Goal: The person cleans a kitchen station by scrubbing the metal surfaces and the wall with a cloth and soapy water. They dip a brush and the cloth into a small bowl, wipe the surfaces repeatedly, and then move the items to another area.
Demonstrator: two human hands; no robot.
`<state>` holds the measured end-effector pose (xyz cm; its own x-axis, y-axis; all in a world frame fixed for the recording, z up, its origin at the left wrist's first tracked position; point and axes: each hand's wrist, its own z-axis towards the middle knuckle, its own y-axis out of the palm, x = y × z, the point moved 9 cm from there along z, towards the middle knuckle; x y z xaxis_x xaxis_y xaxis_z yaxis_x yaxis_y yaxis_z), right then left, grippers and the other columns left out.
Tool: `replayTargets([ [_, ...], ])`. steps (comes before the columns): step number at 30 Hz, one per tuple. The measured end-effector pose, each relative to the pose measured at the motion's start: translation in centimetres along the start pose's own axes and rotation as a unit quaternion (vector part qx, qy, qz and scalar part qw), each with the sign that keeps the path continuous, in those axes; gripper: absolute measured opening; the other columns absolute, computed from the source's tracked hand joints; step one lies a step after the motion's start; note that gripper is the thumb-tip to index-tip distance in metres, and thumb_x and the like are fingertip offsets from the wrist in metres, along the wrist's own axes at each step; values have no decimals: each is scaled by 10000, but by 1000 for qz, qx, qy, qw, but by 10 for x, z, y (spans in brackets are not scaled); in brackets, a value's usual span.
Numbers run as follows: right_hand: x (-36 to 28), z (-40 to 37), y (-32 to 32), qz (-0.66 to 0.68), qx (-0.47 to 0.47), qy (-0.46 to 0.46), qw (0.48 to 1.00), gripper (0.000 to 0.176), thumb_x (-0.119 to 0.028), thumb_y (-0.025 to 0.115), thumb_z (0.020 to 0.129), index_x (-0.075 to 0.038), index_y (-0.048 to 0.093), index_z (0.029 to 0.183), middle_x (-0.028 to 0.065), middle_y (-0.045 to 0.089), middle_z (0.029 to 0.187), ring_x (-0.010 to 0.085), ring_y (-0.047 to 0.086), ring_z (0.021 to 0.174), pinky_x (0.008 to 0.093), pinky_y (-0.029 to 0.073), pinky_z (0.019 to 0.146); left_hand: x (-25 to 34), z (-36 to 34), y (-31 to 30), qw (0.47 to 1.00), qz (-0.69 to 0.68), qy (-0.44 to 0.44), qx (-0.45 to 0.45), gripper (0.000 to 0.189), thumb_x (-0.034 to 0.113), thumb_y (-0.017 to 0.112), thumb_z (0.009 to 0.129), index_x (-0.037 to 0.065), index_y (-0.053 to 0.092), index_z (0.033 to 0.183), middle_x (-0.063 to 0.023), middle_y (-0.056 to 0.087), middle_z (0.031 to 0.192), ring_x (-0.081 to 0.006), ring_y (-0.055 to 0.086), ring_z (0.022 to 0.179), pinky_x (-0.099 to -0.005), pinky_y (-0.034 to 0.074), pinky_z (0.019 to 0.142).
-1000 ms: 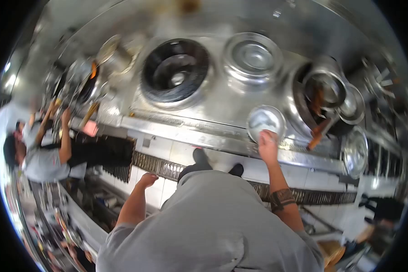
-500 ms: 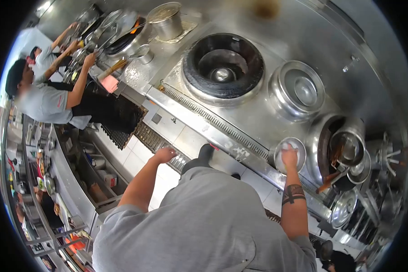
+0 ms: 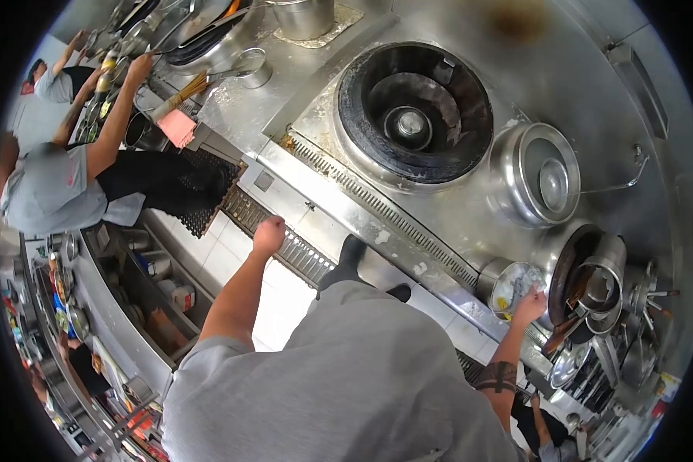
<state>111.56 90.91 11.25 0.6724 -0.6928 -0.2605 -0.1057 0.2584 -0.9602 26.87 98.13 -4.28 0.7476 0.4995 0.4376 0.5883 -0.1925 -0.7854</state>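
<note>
My left hand [image 3: 269, 235] hangs over the floor beside the counter, its fingers curled in, and nothing shows in it. At the right, my right hand [image 3: 530, 305] is at the rim of a round metal pot [image 3: 491, 279] on the counter's front part. Its fingers are bent together against that rim; whether they grip it or something small cannot be made out. Inside the pot lie greyish and yellow contents [image 3: 515, 289]. Close by stands a large dark-rimmed wok or burner [image 3: 566, 269] with smaller pans on it.
A black burner ring [image 3: 416, 113] is set in the steel counter. Beside it stands a wide metal pot [image 3: 543, 175] with a ladle. A co-worker [image 3: 54, 185] stands at the left near a brush [image 3: 181, 98] and a pink cloth [image 3: 177, 127]. Shelves [image 3: 138, 285] are behind.
My right hand has moved from inside the round pot to its right rim, uncovering the contents. My left hand has curled closed and moved slightly up. The whole view has shifted.
</note>
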Motion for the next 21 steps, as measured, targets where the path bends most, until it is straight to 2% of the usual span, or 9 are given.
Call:
replayTargets([
  [3,-5,-11,-27,57,154,28,986,551,-439,581,1040,97,658,941,311,672,902,518,633,886,578,479,838,31,33,-27,995,-24,58,77,223,193,589,961,74,751,1060,-210,744,1095,-404,710,1027,-477,573,910],
  [9,30,-19,-24,150,182,112,965,530,-411,566,1057,112,647,1089,298,698,1063,458,667,944,556,500,870,107,85,-88,955,-67,188,221,195,123,593,954,66,722,1088,-169,699,1061,-391,683,949,-478,554,838],
  [11,54,-23,12,520,89,234,817,395,-323,591,1037,56,679,1103,208,721,1077,350,697,962,523,528,889,116,103,-88,957,-82,191,203,184,132,600,942,71,718,1070,-167,692,1064,-398,676,962,-476,551,845],
  [12,58,-20,8,522,99,237,813,395,-323,591,1037,56,679,1103,208,721,1077,350,697,962,523,528,889,117,111,-86,961,-73,184,195,182,139,604,939,75,717,1067,-164,690,1063,-401,674,960,-479,551,843],
  [14,62,-22,33,717,-28,330,614,254,-211,609,998,-18,703,1133,132,739,1059,280,716,978,472,563,868,121,119,-81,965,-75,172,185,172,150,615,925,84,709,1054,-162,684,1047,-402,670,959,-482,550,843],
  [17,81,8,46,771,-113,252,574,319,-190,645,933,-16,685,1198,141,734,1088,330,728,941,477,574,830,130,119,-77,950,-53,220,216,157,120,613,905,87,699,1031,-165,675,1001,-409,660,934,-501,542,829],
  [18,78,10,41,773,-101,253,573,319,-190,645,933,-16,685,1198,141,734,1088,330,728,941,477,574,830,133,118,-76,948,-55,231,210,157,120,613,905,87,699,1031,-165,675,1001,-409,660,934,-501,542,829],
  [20,86,9,21,629,51,257,732,392,-103,664,871,-26,639,1255,160,732,1014,362,724,870,502,567,793,136,116,-76,948,-35,238,210,164,116,604,905,93,703,1033,-169,664,1003,-418,650,947,-509,535,837],
  [21,69,1,19,632,56,258,728,392,-103,664,871,-26,639,1255,160,732,1014,362,724,870,502,567,793,138,115,-76,946,-35,245,211,164,116,604,905,93,703,1033,-169,664,1003,-418,650,947,-509,535,837],
])
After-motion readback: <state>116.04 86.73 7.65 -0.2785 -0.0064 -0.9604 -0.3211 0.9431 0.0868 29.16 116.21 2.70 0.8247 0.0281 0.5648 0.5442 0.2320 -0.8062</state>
